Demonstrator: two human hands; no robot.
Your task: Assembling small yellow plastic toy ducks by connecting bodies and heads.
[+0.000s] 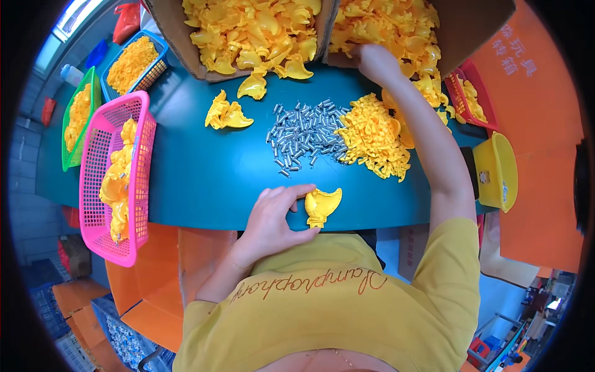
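Yellow plastic shell (323, 205) lies near the front edge of the teal table (204, 180), just this side of the pile of small metal pins (304, 133); my left hand (273, 220) pinches its left rim between thumb and fingers, so that hand is closed on the shell; my right hand (375, 62) reaches far past the pins into the right cardboard box (446, 25), which is full of more yellow parts; its fingers are buried there, so I cannot tell if they are open or closed. I think the shell is light, hard and smooth, and a bit slippery; it looks thin, so it may bend or crack if squeezed hard; the rim seems the best place to hold it, as I do now. Right of the pins sits a heap of little yellow pieces (372, 136); left of the pins lie two loose shells (226, 115); far left of the pins stands a pink basket (93, 204) with yellow parts inside.
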